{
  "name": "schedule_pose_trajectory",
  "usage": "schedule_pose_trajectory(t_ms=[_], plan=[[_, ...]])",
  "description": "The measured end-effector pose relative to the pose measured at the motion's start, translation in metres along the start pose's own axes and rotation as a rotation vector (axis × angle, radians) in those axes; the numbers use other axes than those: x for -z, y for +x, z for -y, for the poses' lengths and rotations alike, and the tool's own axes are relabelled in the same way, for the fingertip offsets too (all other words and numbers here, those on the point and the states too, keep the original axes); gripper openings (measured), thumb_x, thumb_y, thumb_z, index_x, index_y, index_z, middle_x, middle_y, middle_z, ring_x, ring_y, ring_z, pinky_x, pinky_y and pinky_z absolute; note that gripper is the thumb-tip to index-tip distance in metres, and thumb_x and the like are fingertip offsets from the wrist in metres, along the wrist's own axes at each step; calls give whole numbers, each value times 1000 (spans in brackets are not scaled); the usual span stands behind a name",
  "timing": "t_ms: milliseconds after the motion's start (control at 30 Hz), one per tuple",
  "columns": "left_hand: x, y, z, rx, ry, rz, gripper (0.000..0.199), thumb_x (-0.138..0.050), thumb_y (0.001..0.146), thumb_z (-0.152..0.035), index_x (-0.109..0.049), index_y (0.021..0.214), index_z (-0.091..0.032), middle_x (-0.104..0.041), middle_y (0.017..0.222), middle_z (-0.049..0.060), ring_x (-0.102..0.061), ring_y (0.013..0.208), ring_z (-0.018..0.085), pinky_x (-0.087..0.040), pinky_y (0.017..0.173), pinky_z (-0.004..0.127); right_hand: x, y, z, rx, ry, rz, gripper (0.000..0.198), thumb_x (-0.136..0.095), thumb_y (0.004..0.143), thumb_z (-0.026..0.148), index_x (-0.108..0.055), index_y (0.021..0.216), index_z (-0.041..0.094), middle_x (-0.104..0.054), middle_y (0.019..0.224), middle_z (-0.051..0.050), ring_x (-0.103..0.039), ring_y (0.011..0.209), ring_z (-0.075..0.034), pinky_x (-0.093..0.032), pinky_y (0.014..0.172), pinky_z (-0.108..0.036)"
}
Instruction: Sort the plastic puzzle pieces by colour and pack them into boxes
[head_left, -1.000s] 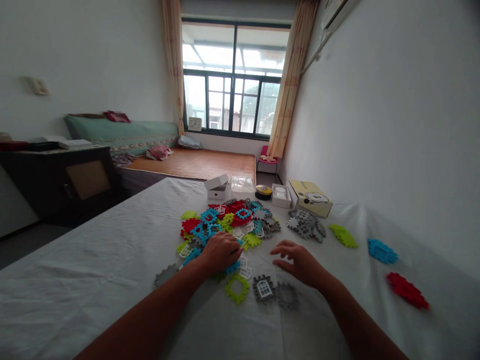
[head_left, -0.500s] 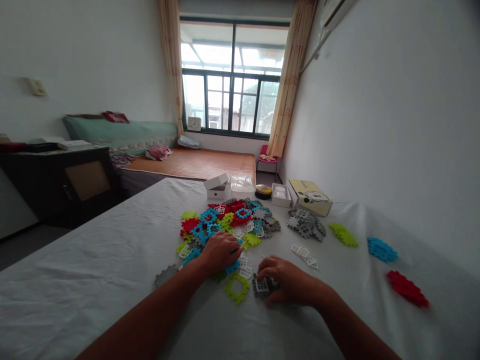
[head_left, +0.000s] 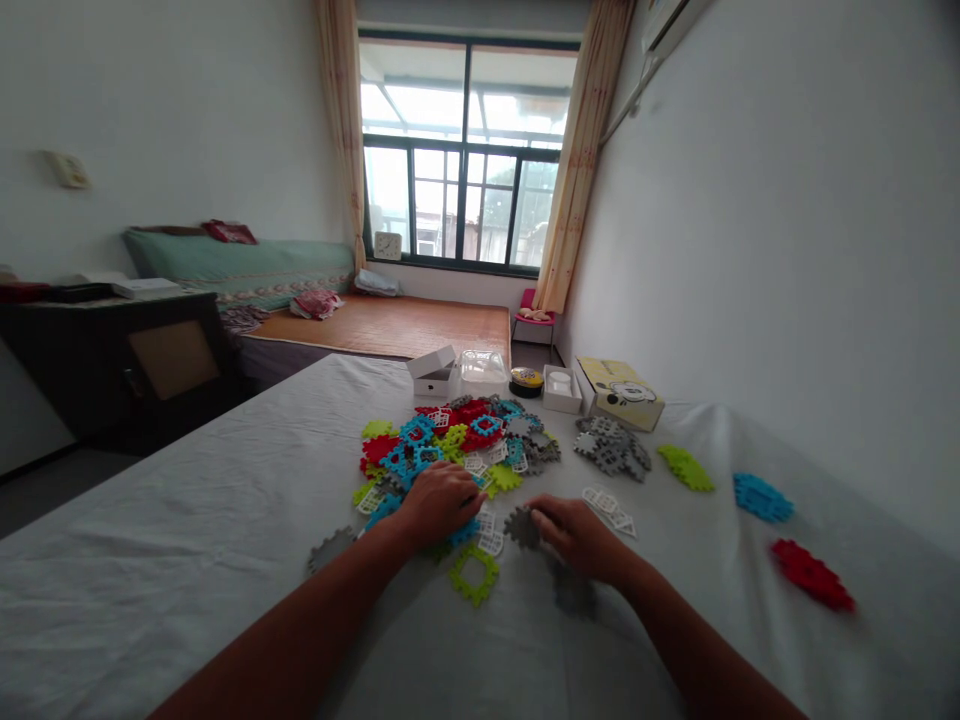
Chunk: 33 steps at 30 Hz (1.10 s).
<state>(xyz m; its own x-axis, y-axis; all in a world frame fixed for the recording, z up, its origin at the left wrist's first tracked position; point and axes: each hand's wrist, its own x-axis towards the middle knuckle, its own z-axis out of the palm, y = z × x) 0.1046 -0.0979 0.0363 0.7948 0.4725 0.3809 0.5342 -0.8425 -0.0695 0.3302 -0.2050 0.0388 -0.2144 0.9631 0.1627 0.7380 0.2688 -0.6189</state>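
Observation:
My right hand (head_left: 574,535) pinches a grey toothed puzzle tile (head_left: 523,527) by its right edge, above the white cloth. Beneath this hand, a blurred dark patch could be a shadow or another grey tile; I cannot tell. My left hand (head_left: 441,505) rests with fingers curled at the near side of a pile of interlocking tiles, over blue pieces (head_left: 384,512). What its fingers hold, if anything, is hidden. Between the hands lie a lime-green tile frame (head_left: 474,574) and white lattice pieces (head_left: 490,532). Red tiles (head_left: 380,450) show in the pile.
Right of the pile are stacked grey tiles (head_left: 613,447), white lattice pieces (head_left: 609,510), and separate green (head_left: 685,467), blue (head_left: 762,496) and red (head_left: 812,574) tiles. Behind stand white boxes (head_left: 433,382), a clear container (head_left: 483,372), a round tin (head_left: 526,382) and a yellow box (head_left: 621,393).
My right hand has risen slightly away from me, and a plain grey tile now shows in its fingers where a grey piece with a white lattice was. My left hand stays put.

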Motion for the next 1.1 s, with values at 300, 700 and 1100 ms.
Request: schedule_pose_trajectory(t_ms=[300, 700, 1100], plan=[[1, -1, -1, 16, -20, 7, 36, -44, 92, -37, -61, 65, -20, -66, 70, 1, -58, 71, 15, -39, 73, 29, -7, 7, -18, -32, 87, -107, 25, -52, 86, 34, -68, 100, 21, -64, 102, -6, -63, 81, -15, -51, 72, -27], [0, 0, 0, 17, -23, 5, 36, -44, 92, -35, -60, 64, -19, -65, 69, 1, -58, 71, 15, -38, 73, 29, 4, 7, -13, -167, 539, -136, 45, -63, 77, 46, -59, 116, 23, -64, 112, -8, -59, 99, -22, -49, 82, -37], [-6, -1, 3, 3, -28, 13, 35, -45, 92, -35, -61, 65, -19, -65, 70, 1, -58, 71, 15, -39, 74, 29, 49, 23, -86, -368, 561, -495, 52, -75, 62, 44, -64, 104, 17, -67, 107, -11, -62, 100, -23, -49, 84, -33]])
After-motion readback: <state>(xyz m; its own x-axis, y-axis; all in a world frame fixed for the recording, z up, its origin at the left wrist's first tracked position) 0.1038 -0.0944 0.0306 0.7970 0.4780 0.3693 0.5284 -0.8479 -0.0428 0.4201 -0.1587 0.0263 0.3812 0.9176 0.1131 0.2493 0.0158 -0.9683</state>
